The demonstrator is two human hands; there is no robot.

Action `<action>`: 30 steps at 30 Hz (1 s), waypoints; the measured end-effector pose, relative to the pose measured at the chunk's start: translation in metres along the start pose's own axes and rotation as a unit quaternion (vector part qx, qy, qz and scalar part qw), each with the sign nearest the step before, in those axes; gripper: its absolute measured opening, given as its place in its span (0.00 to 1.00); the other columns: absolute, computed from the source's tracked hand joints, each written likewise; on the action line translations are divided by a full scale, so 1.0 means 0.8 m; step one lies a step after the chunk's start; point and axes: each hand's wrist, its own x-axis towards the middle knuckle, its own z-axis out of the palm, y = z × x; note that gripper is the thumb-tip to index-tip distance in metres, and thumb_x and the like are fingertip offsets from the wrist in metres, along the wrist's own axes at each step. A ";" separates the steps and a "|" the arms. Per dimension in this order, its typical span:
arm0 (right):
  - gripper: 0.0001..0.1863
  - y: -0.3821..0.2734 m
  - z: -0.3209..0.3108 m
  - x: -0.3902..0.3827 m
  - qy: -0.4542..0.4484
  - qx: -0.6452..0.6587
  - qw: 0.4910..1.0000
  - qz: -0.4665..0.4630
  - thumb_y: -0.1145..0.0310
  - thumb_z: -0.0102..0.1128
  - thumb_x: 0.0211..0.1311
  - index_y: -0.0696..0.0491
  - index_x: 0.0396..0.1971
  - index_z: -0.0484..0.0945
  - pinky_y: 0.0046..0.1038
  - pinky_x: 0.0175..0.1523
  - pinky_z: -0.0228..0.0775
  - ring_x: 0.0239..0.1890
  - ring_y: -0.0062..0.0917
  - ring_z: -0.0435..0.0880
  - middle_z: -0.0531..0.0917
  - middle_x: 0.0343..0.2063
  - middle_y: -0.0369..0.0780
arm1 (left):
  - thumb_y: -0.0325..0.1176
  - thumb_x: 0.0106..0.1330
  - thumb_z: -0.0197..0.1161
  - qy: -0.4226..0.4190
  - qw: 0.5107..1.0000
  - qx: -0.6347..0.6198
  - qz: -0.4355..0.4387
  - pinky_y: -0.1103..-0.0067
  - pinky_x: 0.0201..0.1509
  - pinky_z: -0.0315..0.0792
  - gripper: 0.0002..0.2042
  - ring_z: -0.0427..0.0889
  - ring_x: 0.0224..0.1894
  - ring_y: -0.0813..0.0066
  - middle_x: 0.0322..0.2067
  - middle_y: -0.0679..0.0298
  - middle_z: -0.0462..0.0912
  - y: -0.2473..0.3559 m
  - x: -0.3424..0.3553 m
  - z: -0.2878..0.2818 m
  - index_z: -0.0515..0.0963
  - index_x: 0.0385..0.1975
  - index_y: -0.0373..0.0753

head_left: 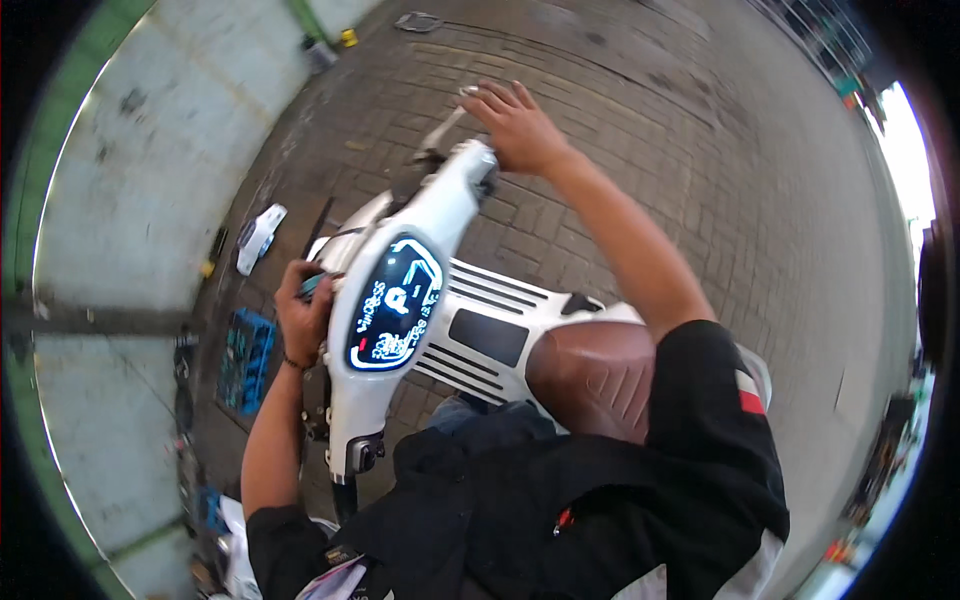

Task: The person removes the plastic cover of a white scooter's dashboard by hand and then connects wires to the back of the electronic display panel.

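Observation:
A white scooter handlebar cover (365,400) slants across the middle, with a lit oval dashboard display (396,303) set in it. My right hand (520,130) is over the far end of the handlebar and covers the grip there. Its fingers reach toward the silver tip of the brake lever (445,125). On the left, my left hand (303,318) is closed at the front side of the cover, around a small teal object (312,285) whose kind I cannot make out. Part of the left fingers is hidden. The near grip (345,497) has no hand on it.
The scooter's white slotted footboard (470,345) and brown seat (590,375) are to the right. A blue crate (247,360) and a white loose panel (261,238) lie on the paved ground (640,130) at left, beside a pale green-framed metal wall (150,170).

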 end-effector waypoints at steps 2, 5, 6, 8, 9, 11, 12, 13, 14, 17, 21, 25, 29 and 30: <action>0.44 -0.045 -0.003 -0.022 0.034 0.004 0.982 0.185 0.66 0.73 0.48 0.49 0.68 0.61 0.53 0.75 0.48 0.72 0.42 0.58 0.66 0.65 0.51 | 0.38 0.67 0.62 0.014 0.999 -0.033 0.010 0.78 0.41 0.72 0.12 0.77 0.35 0.76 0.31 0.61 0.79 -0.015 -0.009 -0.007 0.74 0.37 0.33; 0.39 -0.104 0.057 -0.090 0.252 0.258 0.822 0.440 0.67 0.70 0.52 0.62 0.63 0.63 0.45 0.70 0.57 0.67 0.49 0.65 0.69 0.61 0.57 | 0.35 0.67 0.61 0.005 0.998 -0.056 0.002 0.78 0.44 0.71 0.11 0.77 0.38 0.76 0.32 0.61 0.78 -0.036 -0.005 0.001 0.75 0.38 0.32; 0.36 -0.123 0.093 -0.112 0.213 0.316 0.762 0.523 0.66 0.68 0.54 0.65 0.60 0.64 0.44 0.68 0.60 0.63 0.52 0.68 0.71 0.58 0.59 | 0.34 0.67 0.61 0.002 0.999 -0.054 0.002 0.78 0.44 0.71 0.10 0.77 0.38 0.75 0.32 0.60 0.79 -0.036 0.001 0.005 0.75 0.38 0.32; 0.34 -0.194 0.105 -0.120 0.052 0.457 0.654 0.601 0.56 0.63 0.63 0.71 0.54 0.68 0.46 0.64 0.64 0.56 0.59 0.75 0.76 0.50 0.65 | 0.32 0.66 0.61 0.013 1.000 -0.002 -0.005 0.77 0.46 0.71 0.10 0.77 0.38 0.73 0.34 0.59 0.80 -0.058 -0.009 -0.009 0.75 0.38 0.31; 0.40 -0.212 0.169 -0.153 0.007 0.391 0.701 0.596 0.44 0.56 0.66 0.71 0.55 0.68 0.46 0.61 0.66 0.54 0.58 0.77 0.78 0.50 0.63 | 0.32 0.65 0.61 0.000 1.000 -0.021 0.013 0.76 0.47 0.70 0.10 0.77 0.39 0.72 0.34 0.58 0.81 -0.040 0.005 0.005 0.75 0.38 0.30; 0.47 -0.257 0.208 -0.157 -0.245 0.586 0.523 0.569 0.29 0.38 0.67 0.64 0.57 0.71 0.45 0.44 0.77 0.36 0.39 0.87 0.85 0.41 0.54 | 0.36 0.66 0.62 0.019 1.000 -0.002 -0.006 0.77 0.44 0.71 0.12 0.77 0.37 0.73 0.32 0.59 0.81 -0.051 -0.013 -0.016 0.76 0.39 0.32; 0.42 -0.280 0.209 -0.147 -0.249 0.652 0.397 0.596 0.30 0.37 0.69 0.59 0.51 0.76 0.39 0.34 0.78 0.28 0.32 0.85 0.85 0.35 0.49 | 0.38 0.66 0.63 0.028 0.999 0.014 -0.016 0.76 0.43 0.71 0.13 0.77 0.36 0.73 0.31 0.59 0.81 -0.045 -0.026 -0.027 0.76 0.39 0.32; 0.40 -0.279 0.224 -0.148 -0.221 0.669 0.369 0.606 0.32 0.38 0.70 0.58 0.47 0.77 0.37 0.31 0.76 0.27 0.32 0.84 0.84 0.33 0.46 | 0.40 0.66 0.63 0.031 0.999 0.020 -0.009 0.76 0.41 0.71 0.15 0.77 0.35 0.74 0.31 0.59 0.81 -0.031 -0.022 -0.024 0.76 0.39 0.32; 0.37 -0.269 0.252 -0.157 -0.185 0.682 0.343 0.619 0.33 0.39 0.71 0.57 0.43 0.79 0.34 0.28 0.75 0.25 0.31 0.82 0.84 0.30 0.44 | 0.43 0.66 0.64 0.028 0.999 0.020 0.005 0.76 0.40 0.72 0.17 0.77 0.35 0.74 0.30 0.59 0.82 -0.017 -0.009 -0.012 0.76 0.39 0.33; 0.29 -0.238 0.296 -0.172 -0.094 0.701 0.354 0.612 0.42 0.46 0.71 0.56 0.42 0.79 0.34 0.30 0.75 0.26 0.29 0.80 0.82 0.29 0.41 | 0.46 0.65 0.65 0.012 1.000 -0.014 0.026 0.75 0.38 0.73 0.19 0.79 0.33 0.74 0.29 0.59 0.83 -0.003 0.013 0.019 0.76 0.38 0.33; 0.24 -0.259 0.260 -0.138 -0.110 0.706 0.370 0.594 0.48 0.49 0.70 0.55 0.45 0.79 0.33 0.34 0.75 0.31 0.27 0.81 0.82 0.32 0.39 | 0.45 0.64 0.66 0.011 0.998 -0.060 -0.006 0.78 0.33 0.72 0.17 0.80 0.29 0.78 0.27 0.61 0.81 -0.011 -0.003 0.003 0.76 0.36 0.34; 0.20 -0.293 0.158 -0.116 -0.079 0.681 0.426 0.590 0.53 0.52 0.69 0.53 0.48 0.79 0.33 0.38 0.74 0.36 0.26 0.81 0.82 0.35 0.37 | 0.55 0.64 0.66 -0.094 0.983 -0.138 -0.073 0.76 0.49 0.71 0.26 0.77 0.41 0.74 0.37 0.63 0.81 -0.015 -0.015 -0.035 0.74 0.45 0.35; 0.20 -0.206 0.158 -0.221 0.135 0.584 0.447 0.664 0.56 0.52 0.73 0.53 0.57 0.68 0.31 0.39 0.75 0.37 0.25 0.82 0.81 0.39 0.37 | 0.55 0.60 0.69 -0.242 0.948 -0.203 -0.038 0.68 0.69 0.60 0.38 0.69 0.64 0.63 0.59 0.55 0.71 -0.025 0.011 -0.047 0.65 0.63 0.37; 0.19 -0.198 0.137 -0.218 0.218 0.510 0.460 0.693 0.59 0.53 0.73 0.53 0.56 0.67 0.30 0.36 0.73 0.33 0.24 0.80 0.79 0.37 0.37 | 0.56 0.59 0.70 -0.237 0.947 -0.215 -0.035 0.67 0.70 0.60 0.40 0.68 0.65 0.63 0.60 0.55 0.69 -0.031 0.008 -0.051 0.62 0.64 0.37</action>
